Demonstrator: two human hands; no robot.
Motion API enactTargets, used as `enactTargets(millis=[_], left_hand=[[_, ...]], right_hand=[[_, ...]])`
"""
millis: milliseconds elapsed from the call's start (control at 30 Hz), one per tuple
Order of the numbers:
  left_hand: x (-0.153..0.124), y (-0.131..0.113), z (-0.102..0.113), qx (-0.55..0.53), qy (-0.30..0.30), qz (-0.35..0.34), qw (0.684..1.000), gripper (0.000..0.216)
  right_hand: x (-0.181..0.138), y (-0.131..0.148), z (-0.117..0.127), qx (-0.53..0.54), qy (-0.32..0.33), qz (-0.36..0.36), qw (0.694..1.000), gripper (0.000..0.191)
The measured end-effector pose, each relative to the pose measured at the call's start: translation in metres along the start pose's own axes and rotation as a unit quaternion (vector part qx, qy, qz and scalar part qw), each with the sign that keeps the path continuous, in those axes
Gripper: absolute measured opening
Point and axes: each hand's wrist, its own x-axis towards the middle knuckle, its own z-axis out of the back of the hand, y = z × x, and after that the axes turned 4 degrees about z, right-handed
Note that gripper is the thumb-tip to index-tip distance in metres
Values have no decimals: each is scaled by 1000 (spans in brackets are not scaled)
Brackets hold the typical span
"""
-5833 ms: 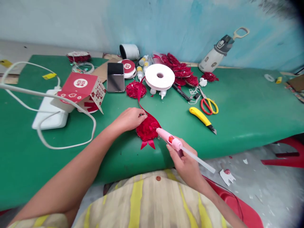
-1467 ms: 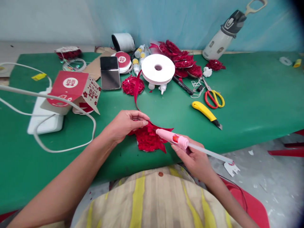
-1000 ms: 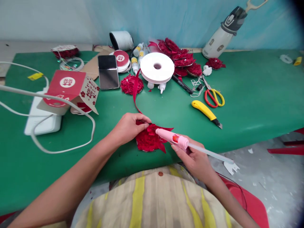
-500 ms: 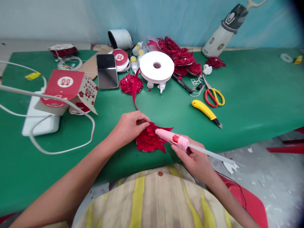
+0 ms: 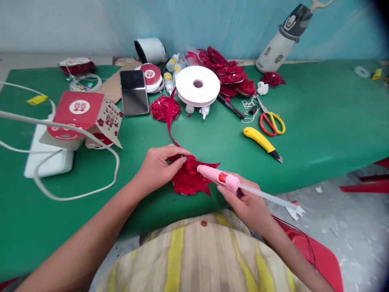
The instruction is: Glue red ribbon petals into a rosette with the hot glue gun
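Observation:
A pink hot glue gun (image 5: 214, 175) with a long clear glue stick (image 5: 267, 196) out of its back is gripped by my right hand (image 5: 243, 198). Its nozzle meets the middle of a red ribbon rosette (image 5: 189, 182) lying near the table's front edge. My left hand (image 5: 162, 164) pinches red ribbon at the rosette's upper left with thumb and fingertips. From there a red ribbon strip (image 5: 170, 121) runs back toward the white ribbon spool (image 5: 197, 86). Ribbon tails stick out at the rosette's right side.
A yellow utility knife (image 5: 261, 142) with its blade out and scissors (image 5: 270, 121) lie to the right. Behind are finished rosettes (image 5: 227, 71), small glue bottles and a phone (image 5: 134, 93). At left, a white cable (image 5: 117, 162) loops past a red box (image 5: 79, 111).
The whole view has shifted slightly. My left fingers have moved a little on the ribbon; the glue gun's nozzle stays at the rosette.

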Motion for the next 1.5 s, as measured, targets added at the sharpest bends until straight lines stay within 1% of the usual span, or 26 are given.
enactTargets(millis=[167,300,433,567,767,1000,1167,1333,1433,1500], left_hand=[[0,0,-1,-16,-9,5,1000,21],[2,4,-5,-14,-7,33,999,20],[5,8,-7,-37,-2,67,997,25],[9,11,-5,-63,18,100,993,23],[14,8,0,-108,28,131,985,23],[19,3,4,-52,63,113,990,25],[21,5,-1,-61,96,96,989,24],[24,7,2,-11,72,96,993,18],[25,7,8,-17,50,110,993,20],[26,6,10,-30,51,115,992,21]], right_hand=[[0,1,0,-8,0,3,1000,16],[0,2,0,-20,0,14,1000,15],[-1,1,0,-13,-4,17,1000,18],[0,1,0,-9,-4,17,1000,20],[0,0,1,-3,1,17,1000,19],[-2,1,2,6,1,18,1000,18],[-4,1,3,4,-4,19,1000,17],[-6,-1,3,7,-10,21,1000,17],[-7,-1,4,0,-8,22,1000,18],[-8,0,4,-3,-9,21,1000,18]])
